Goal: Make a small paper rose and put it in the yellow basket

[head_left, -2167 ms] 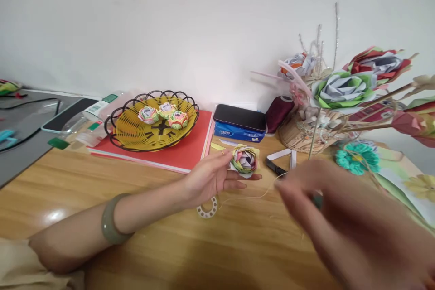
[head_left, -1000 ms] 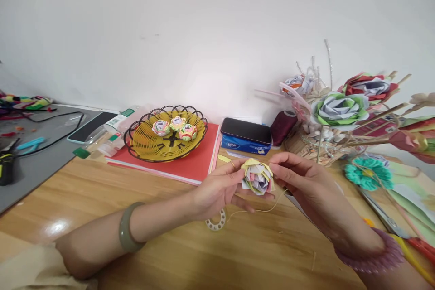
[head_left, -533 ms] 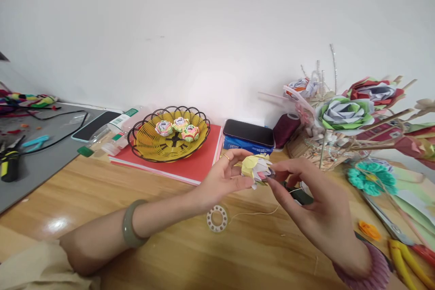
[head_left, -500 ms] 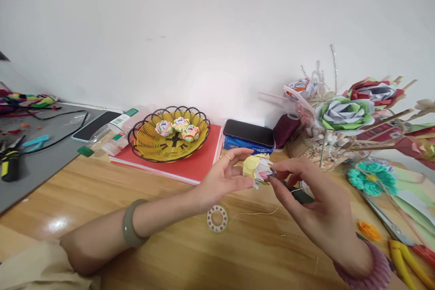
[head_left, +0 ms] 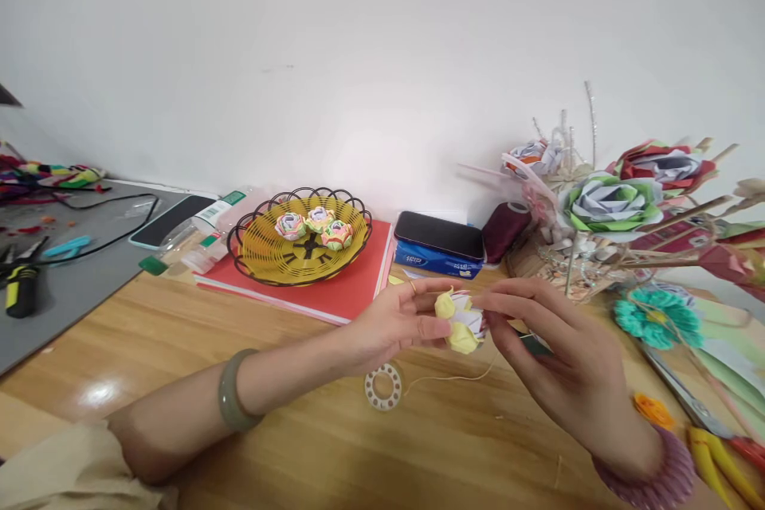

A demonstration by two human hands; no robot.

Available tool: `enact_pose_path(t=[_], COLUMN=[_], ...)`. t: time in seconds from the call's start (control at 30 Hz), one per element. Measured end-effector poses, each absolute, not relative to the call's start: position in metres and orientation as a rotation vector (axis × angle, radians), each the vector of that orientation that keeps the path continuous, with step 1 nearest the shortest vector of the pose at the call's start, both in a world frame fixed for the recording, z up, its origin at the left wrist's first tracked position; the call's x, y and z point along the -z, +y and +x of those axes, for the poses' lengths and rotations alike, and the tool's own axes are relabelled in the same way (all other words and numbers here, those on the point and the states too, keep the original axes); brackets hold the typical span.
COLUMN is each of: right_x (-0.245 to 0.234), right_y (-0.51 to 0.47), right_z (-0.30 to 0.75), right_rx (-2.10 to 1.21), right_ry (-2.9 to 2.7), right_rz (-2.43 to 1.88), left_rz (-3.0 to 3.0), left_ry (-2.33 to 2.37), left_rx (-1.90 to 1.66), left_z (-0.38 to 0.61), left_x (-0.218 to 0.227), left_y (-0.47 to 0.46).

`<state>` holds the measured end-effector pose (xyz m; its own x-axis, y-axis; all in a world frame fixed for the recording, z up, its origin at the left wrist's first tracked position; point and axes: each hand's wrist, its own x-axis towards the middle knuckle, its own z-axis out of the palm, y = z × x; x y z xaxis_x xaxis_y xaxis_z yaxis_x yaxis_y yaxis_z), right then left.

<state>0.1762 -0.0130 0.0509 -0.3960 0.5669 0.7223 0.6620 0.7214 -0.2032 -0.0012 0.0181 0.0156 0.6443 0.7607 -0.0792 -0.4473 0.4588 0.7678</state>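
Observation:
A small paper flower (head_left: 464, 328) with yellow outer petals and a whitish middle is held above the wooden table. My left hand (head_left: 391, 325), with a ring and a green bangle at the wrist, is closed on its left side, thumb on a yellow petal. From the right, my right hand (head_left: 555, 362) touches the flower with thumb and fingers closed on its edge; the fingertips are partly hidden. Below lies a white thread spool (head_left: 382, 387) with a loose thread trailing right.
Paper flowers sit in a yellow basket (head_left: 268, 263) on red paper (head_left: 352, 299). Behind my hands a phone (head_left: 439, 234) rests on a blue pack (head_left: 418, 255). At right are a flower bouquet (head_left: 613, 203), a teal flower (head_left: 657, 319) and scissors (head_left: 708, 454). Pliers (head_left: 22, 291) lie far left.
The flower has turned between my hands, and more of its rounded yellow petals face me. It sits slightly lower and to the right. Both hands stay on it.

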Motion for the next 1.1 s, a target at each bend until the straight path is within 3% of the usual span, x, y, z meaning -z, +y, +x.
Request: enact_pose_path(t=[0.4,0.83,1.1], right_x=[-0.042,-0.047,-0.049], right_y=[-0.023,-0.02,-0.024], right_z=[0.171,0.169,0.169], right_rx=[0.26,-0.469,-0.145], right_ry=[-2.029,-1.865,-1.908], right_rz=[-0.964,-1.162,-1.148], left_rz=[0.852,0.928,0.957], left_ry=[0.546,0.527,0.58], left_rx=[-0.96,-0.913,-0.901], left_z=[0.001,0.002,0.003], left_x=[-0.022,-0.018,-0.016], left_y=[0.013,0.013,0.014])
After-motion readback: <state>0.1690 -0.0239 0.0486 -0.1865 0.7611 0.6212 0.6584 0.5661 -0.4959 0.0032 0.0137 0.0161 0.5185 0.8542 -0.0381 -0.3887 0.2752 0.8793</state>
